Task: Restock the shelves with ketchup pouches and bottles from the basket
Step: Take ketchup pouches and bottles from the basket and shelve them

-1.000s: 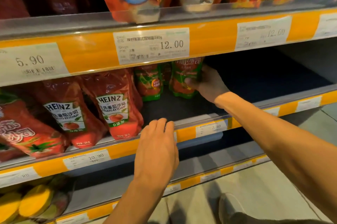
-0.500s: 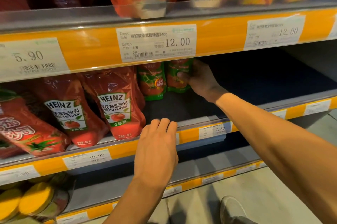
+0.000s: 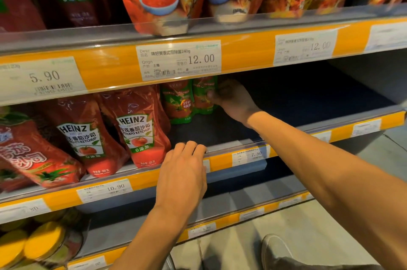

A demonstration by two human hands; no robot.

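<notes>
Since a second ago your right hand (image 3: 233,102) has pushed the green pouch (image 3: 203,96) deeper, to the shelf's (image 3: 220,133) 12 o'clock; fingers pinch its soft, slippery side. Grip higher. Left hand (image 3: 182,173) rests flat, fingers together.

Left hand (image 3: 182,173) palm-down, fingers together and bent over the middle shelf edge (image 3: 222,148); right arm extended beyond that edge, right hand (image 3: 231,99) curled, pinching a green-labelled pouch (image 3: 203,96).
</notes>
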